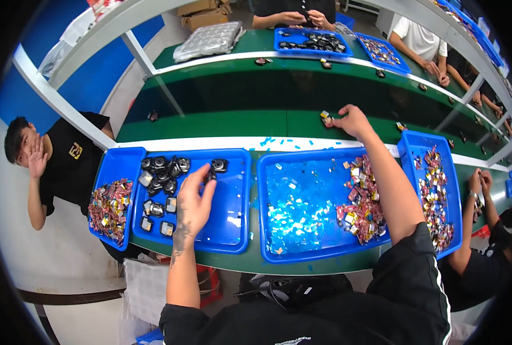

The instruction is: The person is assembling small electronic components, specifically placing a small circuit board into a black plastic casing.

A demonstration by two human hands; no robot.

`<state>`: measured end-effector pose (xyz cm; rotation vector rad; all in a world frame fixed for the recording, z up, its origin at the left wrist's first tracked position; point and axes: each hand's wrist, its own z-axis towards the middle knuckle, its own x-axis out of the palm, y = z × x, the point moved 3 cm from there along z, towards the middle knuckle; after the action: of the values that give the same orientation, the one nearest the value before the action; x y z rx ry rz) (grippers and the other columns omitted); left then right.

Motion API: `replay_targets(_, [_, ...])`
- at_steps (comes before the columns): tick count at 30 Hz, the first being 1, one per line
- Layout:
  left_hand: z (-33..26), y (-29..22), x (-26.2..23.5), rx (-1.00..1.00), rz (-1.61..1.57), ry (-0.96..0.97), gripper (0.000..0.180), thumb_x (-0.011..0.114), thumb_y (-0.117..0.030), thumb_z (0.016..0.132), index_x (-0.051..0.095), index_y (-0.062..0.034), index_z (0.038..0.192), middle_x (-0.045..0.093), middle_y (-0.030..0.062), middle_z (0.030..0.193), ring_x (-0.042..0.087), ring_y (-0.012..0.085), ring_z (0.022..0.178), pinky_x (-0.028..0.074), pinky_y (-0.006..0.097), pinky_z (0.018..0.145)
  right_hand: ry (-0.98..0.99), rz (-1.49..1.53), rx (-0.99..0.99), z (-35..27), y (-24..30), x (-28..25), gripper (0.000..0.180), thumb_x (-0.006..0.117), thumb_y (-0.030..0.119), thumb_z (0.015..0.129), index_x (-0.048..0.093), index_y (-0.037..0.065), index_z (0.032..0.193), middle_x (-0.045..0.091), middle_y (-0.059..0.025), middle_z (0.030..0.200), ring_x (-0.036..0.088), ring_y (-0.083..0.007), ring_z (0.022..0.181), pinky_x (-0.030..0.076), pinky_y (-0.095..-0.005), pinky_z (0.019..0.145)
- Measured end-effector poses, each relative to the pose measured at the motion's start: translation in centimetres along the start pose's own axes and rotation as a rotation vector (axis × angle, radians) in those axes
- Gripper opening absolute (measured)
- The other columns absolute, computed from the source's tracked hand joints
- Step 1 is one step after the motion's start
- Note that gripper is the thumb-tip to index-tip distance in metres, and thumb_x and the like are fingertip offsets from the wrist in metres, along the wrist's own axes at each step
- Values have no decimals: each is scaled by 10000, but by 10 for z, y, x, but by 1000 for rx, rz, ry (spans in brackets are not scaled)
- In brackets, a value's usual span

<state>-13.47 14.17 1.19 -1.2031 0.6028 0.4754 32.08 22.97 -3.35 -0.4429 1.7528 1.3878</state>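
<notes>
My left hand (194,198) is over the left blue tray (224,236), its fingers closed around a small black camera-like housing (211,175), mostly hidden by the fingers. Several similar black housings (163,172) with round lens-like fronts lie in that tray, some with their pale backs up. My right hand (353,122) stretches over the green conveyor belt (250,122), thumb and fingers apart. Right at its thumb tip is a small red, yellow and silver electronic assembly (326,119); whether they touch is hard to tell.
A wide blue tray (302,253) holds blue film bits and a heap of small circuit assemblies (362,201). Narrow blue bins stand at the far left (135,158) and right (456,230). A white frame (138,54) spans the belt. Co-workers sit around; one person at left (66,155) raises a hand.
</notes>
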Motion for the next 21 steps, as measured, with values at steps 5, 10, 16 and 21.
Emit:
replay_targets(5, [-16,-47,32,-369,-1530,188,390,427,-205,1024,482,54,1310,600,244,1204,638,302,1027,535,345,881,-156,104,-233,-69,33,-50,185,687,107,818,664,10,973,677,-112,777,670,-236,743,519,-339,700])
replay_targets(10, [-38,-76,67,-504,-1522,314,377,450,-128,1006,410,47,1337,559,279,1252,611,345,1113,535,361,935,267,1,-405,-194,54,-56,54,670,15,790,658,-8,838,661,-104,808,644,-226,756,503,-324,682])
replay_targets(16, [-52,-91,85,-502,-1399,404,461,510,-73,960,355,2,1387,562,281,1247,635,342,1088,550,352,921,165,-122,-456,-252,46,-47,141,753,83,717,674,48,829,604,-127,825,613,-326,818,502,-412,715])
replay_targets(21, [-59,-95,92,-459,-1326,423,486,515,-38,950,330,-36,1400,578,248,1240,656,308,1039,557,352,886,95,-226,-449,-270,37,-24,146,733,78,731,655,30,846,604,-123,839,601,-325,864,478,-422,778])
